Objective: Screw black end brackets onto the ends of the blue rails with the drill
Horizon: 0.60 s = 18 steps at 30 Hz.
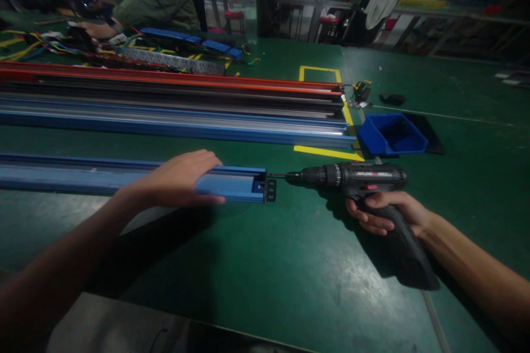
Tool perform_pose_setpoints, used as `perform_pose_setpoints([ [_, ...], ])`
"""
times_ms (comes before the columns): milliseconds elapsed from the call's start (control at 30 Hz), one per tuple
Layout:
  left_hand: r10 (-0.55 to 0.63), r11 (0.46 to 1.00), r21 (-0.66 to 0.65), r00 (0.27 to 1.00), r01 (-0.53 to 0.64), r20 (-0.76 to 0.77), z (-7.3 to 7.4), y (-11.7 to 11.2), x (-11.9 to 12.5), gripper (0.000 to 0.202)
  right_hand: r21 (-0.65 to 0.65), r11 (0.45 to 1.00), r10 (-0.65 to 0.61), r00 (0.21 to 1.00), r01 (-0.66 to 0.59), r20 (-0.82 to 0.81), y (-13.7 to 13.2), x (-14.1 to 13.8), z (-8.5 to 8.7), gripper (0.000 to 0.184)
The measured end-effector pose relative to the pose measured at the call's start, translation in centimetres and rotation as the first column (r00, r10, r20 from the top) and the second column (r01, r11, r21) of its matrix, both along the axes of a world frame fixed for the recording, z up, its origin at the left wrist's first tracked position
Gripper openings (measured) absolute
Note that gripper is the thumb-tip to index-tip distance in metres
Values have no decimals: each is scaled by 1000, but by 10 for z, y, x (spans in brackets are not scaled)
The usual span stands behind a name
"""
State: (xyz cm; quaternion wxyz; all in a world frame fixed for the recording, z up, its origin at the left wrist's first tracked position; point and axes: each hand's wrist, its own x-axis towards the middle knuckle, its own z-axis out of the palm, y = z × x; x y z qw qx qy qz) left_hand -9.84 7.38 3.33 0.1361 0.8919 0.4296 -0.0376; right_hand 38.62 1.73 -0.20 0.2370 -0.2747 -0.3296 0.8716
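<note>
A long blue metal profile (238, 183) lies across the near side of the green table. My left hand (182, 179) is wrapped over it near its right end, thumb on the near edge. A small black slotted bracket (271, 190) sits at that end. My right hand (385, 212) grips the handle of a black cordless drill (360, 176), held on its side and pointing left. The drill's bit meets the profile's end at its upper corner, beside the bracket; whether a screw is there is too small to tell.
Behind lie more blue profiles (207, 127), dark ones and an orange one (207, 80). A blue bin (393, 135) stands right of them, near a tape measure (362, 90). Wires, blue packs (178, 37) and a bottle (250, 11) lie farther back, by a person's sleeve (161, 0).
</note>
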Motion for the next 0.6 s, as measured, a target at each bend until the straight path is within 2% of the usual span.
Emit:
perform_pose_setpoints([
  [600,2,1000,1,1000,-2,-4,-1,0,0,70,-26,999,-26,999,26,23,-1,1,0,20],
])
